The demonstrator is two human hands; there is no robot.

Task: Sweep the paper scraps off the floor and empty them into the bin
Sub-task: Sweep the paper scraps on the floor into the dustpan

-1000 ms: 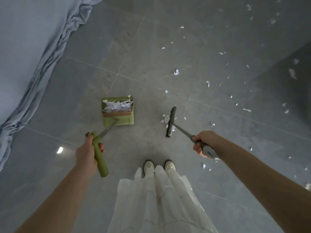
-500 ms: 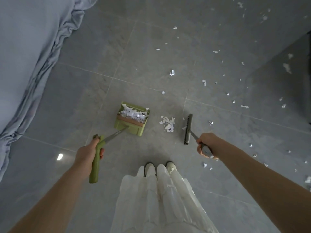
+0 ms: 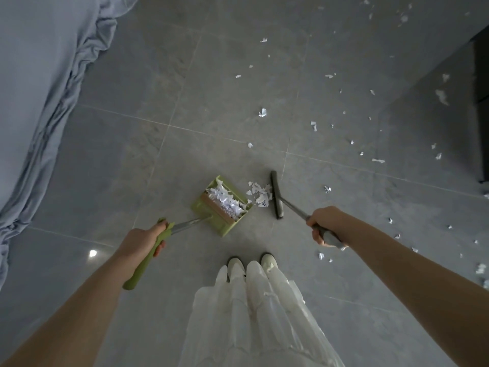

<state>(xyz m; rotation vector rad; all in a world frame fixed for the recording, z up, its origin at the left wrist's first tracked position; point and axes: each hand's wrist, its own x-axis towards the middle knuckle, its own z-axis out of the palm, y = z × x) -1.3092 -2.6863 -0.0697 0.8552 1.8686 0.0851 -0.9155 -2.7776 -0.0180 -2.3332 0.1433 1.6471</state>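
Observation:
My left hand (image 3: 144, 239) grips the green handle of a long-handled green dustpan (image 3: 211, 209) that rests on the grey tile floor with its mouth turned toward the right. White paper scraps (image 3: 227, 201) fill the pan. My right hand (image 3: 326, 223) grips the handle of a broom whose dark head (image 3: 276, 194) stands just right of the pan. A small pile of scraps (image 3: 259, 193) lies between the broom head and the pan's mouth. Several loose scraps (image 3: 313, 125) dot the floor farther out and to the right. No bin is in view.
A blue-grey bedsheet (image 3: 39, 88) hangs down along the left side. A dark piece of furniture (image 3: 481, 102) stands at the right edge. My white skirt (image 3: 254, 313) and white shoes (image 3: 267, 260) are directly below, just behind the dustpan.
The dustpan has swung right and its mouth has turned toward the broom. The broom head has pushed the small scrap pile leftward, up to the pan's mouth.

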